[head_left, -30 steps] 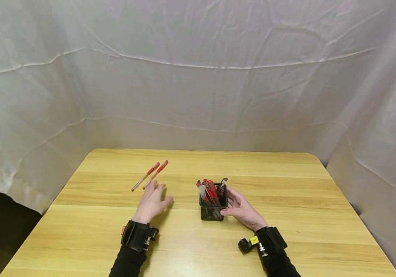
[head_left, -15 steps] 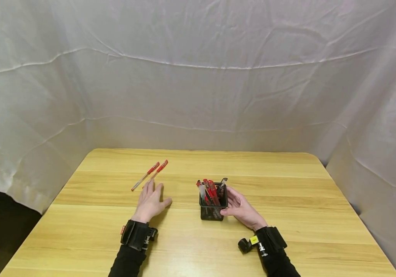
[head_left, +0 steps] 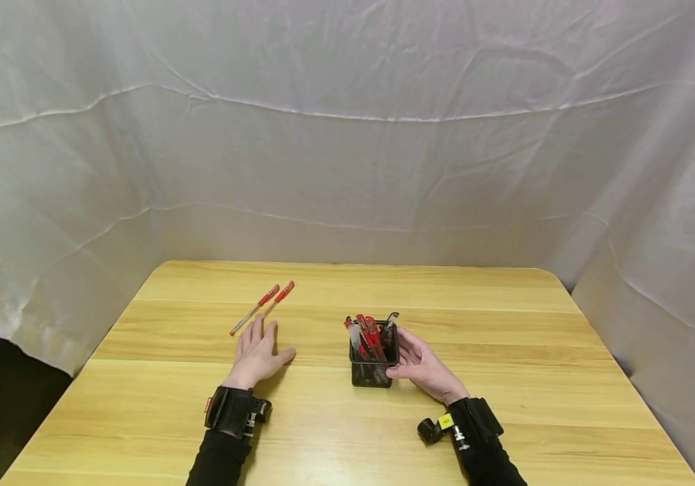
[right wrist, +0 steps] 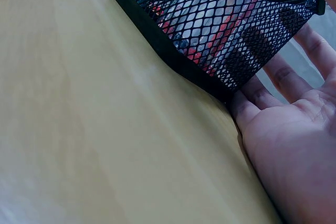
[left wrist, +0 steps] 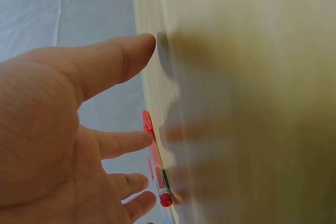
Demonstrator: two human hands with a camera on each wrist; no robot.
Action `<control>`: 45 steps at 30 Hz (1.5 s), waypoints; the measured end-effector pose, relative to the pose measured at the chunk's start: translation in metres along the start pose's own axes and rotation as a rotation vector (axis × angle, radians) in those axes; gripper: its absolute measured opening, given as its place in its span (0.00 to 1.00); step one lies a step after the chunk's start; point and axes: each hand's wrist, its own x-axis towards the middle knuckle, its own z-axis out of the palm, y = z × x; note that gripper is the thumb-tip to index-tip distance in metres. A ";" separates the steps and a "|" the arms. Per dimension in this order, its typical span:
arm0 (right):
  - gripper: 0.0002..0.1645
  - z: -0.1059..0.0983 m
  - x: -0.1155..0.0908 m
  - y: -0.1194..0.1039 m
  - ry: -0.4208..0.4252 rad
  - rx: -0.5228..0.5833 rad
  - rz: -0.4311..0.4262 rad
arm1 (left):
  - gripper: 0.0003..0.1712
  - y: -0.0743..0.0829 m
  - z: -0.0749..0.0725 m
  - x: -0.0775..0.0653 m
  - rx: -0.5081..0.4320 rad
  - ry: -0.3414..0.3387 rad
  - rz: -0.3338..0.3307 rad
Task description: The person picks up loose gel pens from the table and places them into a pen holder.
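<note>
Two red-capped gel pens lie side by side on the table, the left pen [head_left: 265, 297] and the right pen [head_left: 283, 293], caps pointing away. Just in front of them is my left hand [head_left: 256, 359], palm down with fingers spread and thumb out to the right. Its fingertips overlap the near end of the right pen, hiding it; the left wrist view shows a pen [left wrist: 164, 184] close by the fingertips. My right hand [head_left: 429, 371] holds a black mesh pen holder [head_left: 372, 376] by its right side, thumb at the front corner, fingers behind. The holder stands upright on the table.
Several red and dark pens [head_left: 374, 334] stand in the holder. The wooden table [head_left: 505, 439] has rounded far corners. A pale cloth curtain [head_left: 347, 169] hangs behind it and at both sides. Both wrists wear black camera straps [head_left: 475, 418].
My left hand has shifted slightly left, its fingertips coming over the near end of the right pen. My right hand, the pen holder and the pens stay where they were.
</note>
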 end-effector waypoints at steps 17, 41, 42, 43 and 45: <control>0.63 0.001 -0.001 -0.003 0.024 -0.033 0.063 | 0.41 -0.008 0.000 0.001 -0.007 0.060 0.033; 0.63 0.000 -0.001 -0.002 0.023 -0.044 0.084 | 0.32 -0.006 -0.008 0.002 -0.002 0.102 0.153; 0.63 -0.001 -0.001 -0.002 0.024 -0.044 0.082 | 0.34 -0.006 -0.008 0.002 0.006 0.072 0.167; 0.63 -0.001 -0.001 -0.002 0.024 -0.043 0.078 | 0.36 -0.006 -0.007 0.002 0.009 0.043 0.178; 0.63 -0.001 0.000 -0.001 0.022 -0.039 0.072 | 0.38 -0.006 -0.006 0.002 0.009 0.007 0.191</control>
